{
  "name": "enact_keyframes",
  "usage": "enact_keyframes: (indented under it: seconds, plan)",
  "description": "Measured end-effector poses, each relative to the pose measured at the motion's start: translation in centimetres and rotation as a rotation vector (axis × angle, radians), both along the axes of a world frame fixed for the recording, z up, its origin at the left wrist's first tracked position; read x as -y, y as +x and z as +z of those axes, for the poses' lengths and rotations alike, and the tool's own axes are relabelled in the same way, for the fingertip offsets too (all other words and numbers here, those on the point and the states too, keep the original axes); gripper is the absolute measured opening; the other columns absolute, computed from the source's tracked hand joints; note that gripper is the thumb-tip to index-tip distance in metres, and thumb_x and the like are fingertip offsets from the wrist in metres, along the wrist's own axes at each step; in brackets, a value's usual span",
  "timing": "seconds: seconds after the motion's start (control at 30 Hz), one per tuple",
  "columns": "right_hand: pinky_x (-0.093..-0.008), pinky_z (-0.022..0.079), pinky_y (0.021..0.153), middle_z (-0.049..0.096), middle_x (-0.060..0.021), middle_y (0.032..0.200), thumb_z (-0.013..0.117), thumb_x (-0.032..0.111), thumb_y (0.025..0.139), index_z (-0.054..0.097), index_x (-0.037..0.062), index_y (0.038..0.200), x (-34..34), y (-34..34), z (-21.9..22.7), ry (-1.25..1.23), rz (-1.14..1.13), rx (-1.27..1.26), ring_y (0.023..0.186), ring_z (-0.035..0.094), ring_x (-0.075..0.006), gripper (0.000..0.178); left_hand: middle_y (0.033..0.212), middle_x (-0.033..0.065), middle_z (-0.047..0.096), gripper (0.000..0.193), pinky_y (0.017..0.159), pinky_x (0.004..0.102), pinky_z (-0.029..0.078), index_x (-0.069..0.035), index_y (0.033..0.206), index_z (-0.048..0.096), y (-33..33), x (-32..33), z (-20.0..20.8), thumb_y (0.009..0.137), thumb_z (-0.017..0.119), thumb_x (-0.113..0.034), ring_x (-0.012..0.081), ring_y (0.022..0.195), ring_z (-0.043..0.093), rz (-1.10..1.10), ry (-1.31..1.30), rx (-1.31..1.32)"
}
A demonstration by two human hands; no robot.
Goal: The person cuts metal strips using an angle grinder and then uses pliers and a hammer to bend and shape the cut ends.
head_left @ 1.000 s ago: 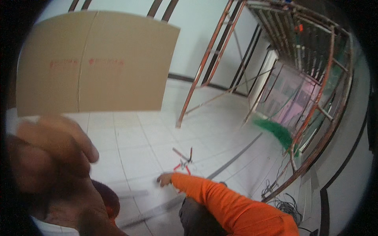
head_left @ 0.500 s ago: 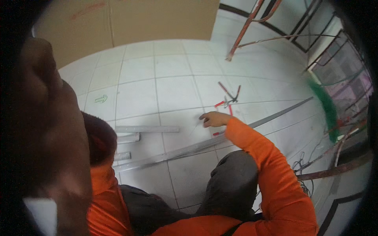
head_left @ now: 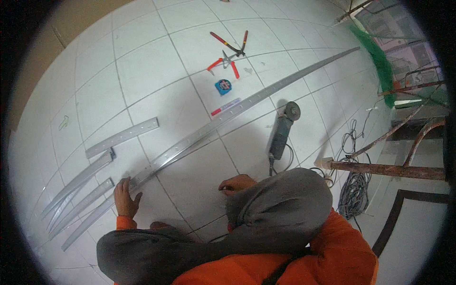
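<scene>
Right hand [head_left: 237, 184], reaching out near the red-handled pliers [head_left: 225, 61] half a second ago, is now drawn back beside the right knee [head_left: 294, 192]. The blurred hand at the left margin has left view. Result: the left hand [head_left: 125, 199] contacts the long metal strip [head_left: 190, 141] while the right hand is clear of it. The strip lies on the tiled floor [head_left: 190, 209], running from the left hand toward 2 o'clock and back toward 8 o'clock. Left-hand fingers lie close together, thumb spread away; whether they press or grip cannot be told. Right-hand fingers are curled; whether they hold anything cannot be told. Shorter metal strips [head_left: 122, 137] lie between 9 and 12 o'clock of the left hand. A red-ended marker [head_left: 226, 107] lies just beside the long strip; the blue tape measure [head_left: 223, 87] is near, at 1 o'clock from the left hand. From the right hand, an angle grinder [head_left: 281, 134] lies toward 1 o'clock, coiled cable [head_left: 354, 192] toward 3 o'clock.
</scene>
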State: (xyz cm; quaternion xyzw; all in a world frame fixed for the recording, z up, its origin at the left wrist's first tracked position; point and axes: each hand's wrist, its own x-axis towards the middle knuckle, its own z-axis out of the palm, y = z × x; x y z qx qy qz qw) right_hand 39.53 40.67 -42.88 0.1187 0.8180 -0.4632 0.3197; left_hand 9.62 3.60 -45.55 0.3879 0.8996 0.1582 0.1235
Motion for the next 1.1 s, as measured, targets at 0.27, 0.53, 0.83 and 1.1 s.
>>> enact_keyframes:
  seconds: [0.27,0.53,0.83,1.1]
  plan:
    - [-0.0374,0.052,0.081,0.064,-0.0141,0.115,0.063,0.010,0.088,0.059,0.0040,0.122,-7.8,3.1,-1.7,0.533,-0.627,-0.532,0.096,0.063,-0.0254,0.035,0.134,0.0180,0.050,0.072,0.106,0.0476,0.036,-0.012,0.138,0.045,-2.8,3.9,1.1,0.077,0.078,-0.032,0.0374,0.125,0.046,0.105,-0.189,-0.143]
    - [-0.0343,0.045,0.087,0.065,-0.0071,0.103,0.073,0.046,0.085,0.056,-0.0057,0.124,-20.3,10.1,-2.8,-0.057,-1.579,-0.163,0.091,0.059,-0.0194,0.067,0.113,0.0174,0.058,0.043,0.092,0.0485,0.045,-0.006,0.115,0.057,-5.1,2.4,-1.8,0.082,0.071,-0.030,0.0375,0.107,0.056,-0.157,-0.324,-0.056]
    - [-0.0338,0.050,0.073,0.065,-0.0093,0.094,0.078,0.031,0.079,0.062,-0.0034,0.111,-21.9,8.9,-1.5,-0.029,-1.488,-0.303,0.084,0.062,-0.0199,0.050,0.101,0.0198,0.061,0.046,0.084,0.0486,0.049,-0.003,0.101,0.061,-3.1,-15.7,5.0,0.071,0.078,-0.033,0.0396,0.097,0.061,-0.449,-0.524,0.095]
    - [-0.0334,0.052,0.080,0.060,-0.0085,0.108,0.081,0.025,0.073,0.048,0.0030,0.129,-18.1,8.6,4.8,-0.190,-1.397,-0.223,0.091,0.060,-0.0188,0.068,0.115,0.0163,0.058,0.047,0.093,0.0467,0.047,-0.004,0.112,0.059,6.6,-27.6,1.1,0.079,0.073,-0.034,0.0348,0.108,0.058,-0.415,-0.330,0.210]
